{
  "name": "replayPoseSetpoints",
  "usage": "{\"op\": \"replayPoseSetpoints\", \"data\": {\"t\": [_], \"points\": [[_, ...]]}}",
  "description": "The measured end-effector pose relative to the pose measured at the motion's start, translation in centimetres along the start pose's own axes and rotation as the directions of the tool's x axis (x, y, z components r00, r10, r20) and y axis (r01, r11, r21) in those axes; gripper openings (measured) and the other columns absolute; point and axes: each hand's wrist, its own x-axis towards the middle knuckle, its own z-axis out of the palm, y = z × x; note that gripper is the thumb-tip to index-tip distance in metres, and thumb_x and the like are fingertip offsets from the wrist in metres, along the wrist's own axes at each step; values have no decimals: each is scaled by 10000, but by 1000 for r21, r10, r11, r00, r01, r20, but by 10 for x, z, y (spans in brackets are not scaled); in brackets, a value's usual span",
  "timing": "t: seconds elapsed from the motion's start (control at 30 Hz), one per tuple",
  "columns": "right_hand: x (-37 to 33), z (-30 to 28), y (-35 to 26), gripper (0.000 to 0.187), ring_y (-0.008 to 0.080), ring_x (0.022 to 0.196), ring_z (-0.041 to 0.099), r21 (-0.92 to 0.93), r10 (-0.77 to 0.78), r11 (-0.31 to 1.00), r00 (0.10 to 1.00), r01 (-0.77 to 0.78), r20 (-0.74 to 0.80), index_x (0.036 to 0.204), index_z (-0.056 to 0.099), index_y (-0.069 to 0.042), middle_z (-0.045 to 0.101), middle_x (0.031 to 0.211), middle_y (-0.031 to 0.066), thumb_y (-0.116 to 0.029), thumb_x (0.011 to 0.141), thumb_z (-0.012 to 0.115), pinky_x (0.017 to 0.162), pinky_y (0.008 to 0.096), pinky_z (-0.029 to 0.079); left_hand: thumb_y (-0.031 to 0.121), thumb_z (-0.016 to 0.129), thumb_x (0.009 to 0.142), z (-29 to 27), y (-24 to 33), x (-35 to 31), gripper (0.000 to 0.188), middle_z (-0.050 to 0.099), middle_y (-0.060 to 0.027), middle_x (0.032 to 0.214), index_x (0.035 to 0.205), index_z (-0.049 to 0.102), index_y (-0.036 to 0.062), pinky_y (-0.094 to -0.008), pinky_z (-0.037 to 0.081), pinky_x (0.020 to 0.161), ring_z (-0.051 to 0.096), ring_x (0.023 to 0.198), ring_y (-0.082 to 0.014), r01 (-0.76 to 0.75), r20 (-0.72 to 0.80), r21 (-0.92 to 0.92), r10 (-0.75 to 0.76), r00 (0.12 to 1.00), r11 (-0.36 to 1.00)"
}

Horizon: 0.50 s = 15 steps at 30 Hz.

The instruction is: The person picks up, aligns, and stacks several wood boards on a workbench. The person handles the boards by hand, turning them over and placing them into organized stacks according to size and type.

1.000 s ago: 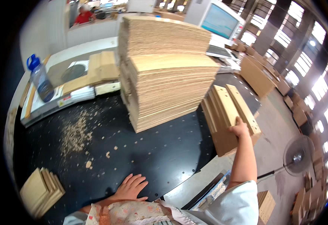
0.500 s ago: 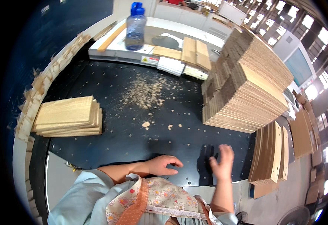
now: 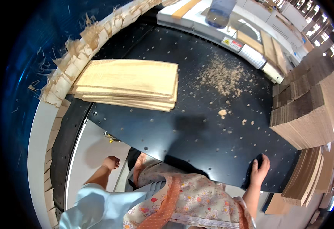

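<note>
My left hand (image 3: 111, 163) hangs at the lower left, beside the table's front edge and over the pale grey surface below it. Its fingers are curled in and nothing shows in them. On the right, my right hand (image 3: 260, 171) rests at the front part of the black perforated table (image 3: 159, 133), thumb and fingers apart, holding nothing. A low stack of pale wooden boards (image 3: 128, 78) lies at the left of the table, its layers slightly uneven. It is the pile nearest my left hand, though well apart from it.
Sawdust and chips (image 3: 224, 78) are scattered mid-table. A tall pile of boards (image 3: 304, 110) stands at the right, with more boards (image 3: 300, 175) beside the table. A white machine beam (image 3: 197, 28) carrying a blue bottle (image 3: 220, 14) crosses the back. Frayed padding (image 3: 86, 42) lines the left.
The view has swung left, shifting the table and boards rightward in the picture. My left hand has moved from in front of my body out to the left, its fingers curling. The right remains open.
</note>
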Motion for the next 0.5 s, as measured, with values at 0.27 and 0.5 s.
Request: {"op": "replayPoseSetpoints", "data": {"t": [0.27,0.5], "points": [[-7,1,13,362,356,1116,514,-84,61,995,997,-57,47,1191,544,10,553,1191,193,-174,884,600,983,415,389,251,633,823,36,-113,190,784,519,-264,1294,1445,229,-4,-334,384,1018,487,1241,-323,28,-282,219,36,959,975],[-11,8,-14,361,360,1087,526,-132,14,991,1000,-11,25,1175,550,1,569,1154,193,-164,858,607,967,426,399,390,572,909,50,-84,256,423,623,-67,854,1048,610,-8,-343,443,660,545,723,-175,5,-301,-543,-200,932,840]]}}
